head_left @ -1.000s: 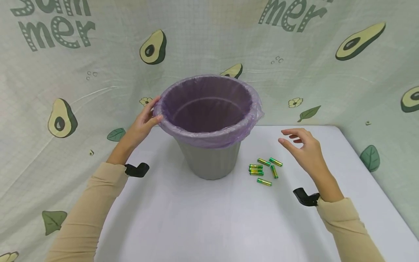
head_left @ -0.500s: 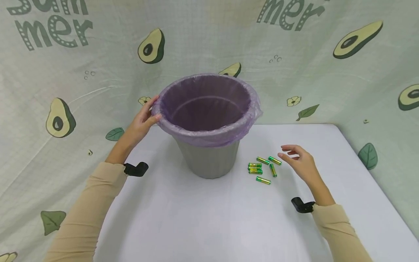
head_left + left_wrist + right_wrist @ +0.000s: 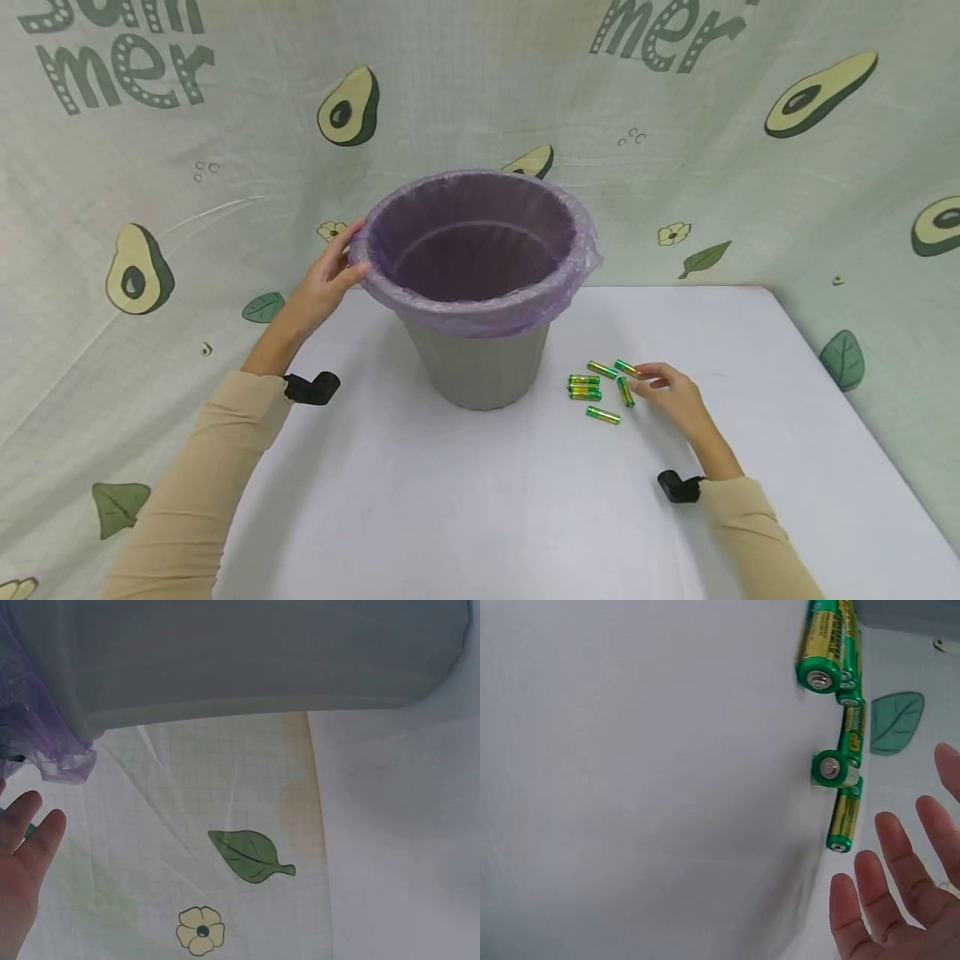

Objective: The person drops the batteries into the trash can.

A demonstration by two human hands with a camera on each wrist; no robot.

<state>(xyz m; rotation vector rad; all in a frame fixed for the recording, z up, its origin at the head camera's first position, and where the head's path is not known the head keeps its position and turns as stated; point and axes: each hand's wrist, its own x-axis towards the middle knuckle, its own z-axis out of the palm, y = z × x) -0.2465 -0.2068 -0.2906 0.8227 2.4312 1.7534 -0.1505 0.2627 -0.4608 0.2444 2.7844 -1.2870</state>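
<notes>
A grey bin (image 3: 483, 371) lined with a purple plastic bag (image 3: 480, 317) stands upright on the white table. My left hand (image 3: 326, 279) rests against the left side of its bagged rim, fingers and thumb spread along it. In the left wrist view, the fingers (image 3: 49, 832) lie near the bag's edge and look fairly straight. Several green-and-gold batteries lie right of the bin. My right hand (image 3: 671, 398) is low over the table beside the rightmost battery (image 3: 626, 392) and the far battery (image 3: 627, 367). The right wrist view shows its fingers (image 3: 900, 851) extended, holding nothing.
Three or so batteries (image 3: 583, 387) lie side by side nearest the bin. A single battery (image 3: 603, 415) lies in front, another (image 3: 602, 369) behind. An avocado-print cloth (image 3: 442, 100) hangs behind the table (image 3: 450, 500).
My right hand has come down and to the left, reaching the right edge of the battery group. The left hand stays at the bin's rim. The batteries lie as before.
</notes>
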